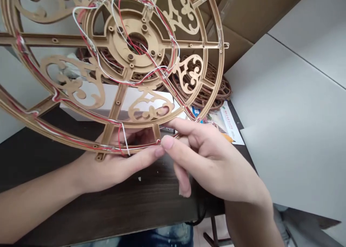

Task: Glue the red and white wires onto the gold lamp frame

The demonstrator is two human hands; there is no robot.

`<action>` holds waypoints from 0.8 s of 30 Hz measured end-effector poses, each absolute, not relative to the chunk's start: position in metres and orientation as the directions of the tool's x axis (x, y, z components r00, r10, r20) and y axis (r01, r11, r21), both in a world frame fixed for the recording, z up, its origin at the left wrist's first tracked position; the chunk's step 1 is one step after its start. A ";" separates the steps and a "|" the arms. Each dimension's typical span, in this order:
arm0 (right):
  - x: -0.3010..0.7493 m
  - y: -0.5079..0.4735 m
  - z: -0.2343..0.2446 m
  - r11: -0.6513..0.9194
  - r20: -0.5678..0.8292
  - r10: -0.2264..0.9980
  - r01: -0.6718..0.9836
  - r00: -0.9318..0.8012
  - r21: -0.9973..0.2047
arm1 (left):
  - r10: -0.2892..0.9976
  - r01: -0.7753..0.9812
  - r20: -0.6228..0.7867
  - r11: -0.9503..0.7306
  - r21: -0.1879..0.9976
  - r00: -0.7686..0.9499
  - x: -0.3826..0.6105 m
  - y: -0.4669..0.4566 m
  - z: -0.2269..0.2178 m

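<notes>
A large round gold openwork frame (pixel 116 106) with scroll ornaments is held tilted above a dark wooden table (pixel 113 203). Red and white wires (pixel 121 139) run along its rim and loop around the central hub (pixel 135 41). My left hand (pixel 113 164) grips the lower rim from below, thumb on the rim's edge. My right hand (pixel 205 160) pinches the rim and the wire right beside the left thumb, with thumb and forefinger closed together.
A stack of darker brown openwork frames (pixel 213 88) lies behind on the table, beside printed leaflets (pixel 224 124) and a white box (pixel 89 106). Cardboard (pixel 238 20) stands at the back. Grey floor panels (pixel 292 113) lie to the right.
</notes>
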State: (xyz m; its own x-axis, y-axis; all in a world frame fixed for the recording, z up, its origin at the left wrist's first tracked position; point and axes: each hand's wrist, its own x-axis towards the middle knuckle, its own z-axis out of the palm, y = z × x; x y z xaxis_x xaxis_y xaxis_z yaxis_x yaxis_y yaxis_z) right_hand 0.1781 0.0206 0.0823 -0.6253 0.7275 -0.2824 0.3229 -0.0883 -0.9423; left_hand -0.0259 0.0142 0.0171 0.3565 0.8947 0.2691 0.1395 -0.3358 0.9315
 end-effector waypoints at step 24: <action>0.175 0.023 0.046 0.629 0.600 0.756 0.541 -0.261 -0.558 | 0.876 0.378 0.357 -0.466 0.800 0.324 -0.017 0.017 0.000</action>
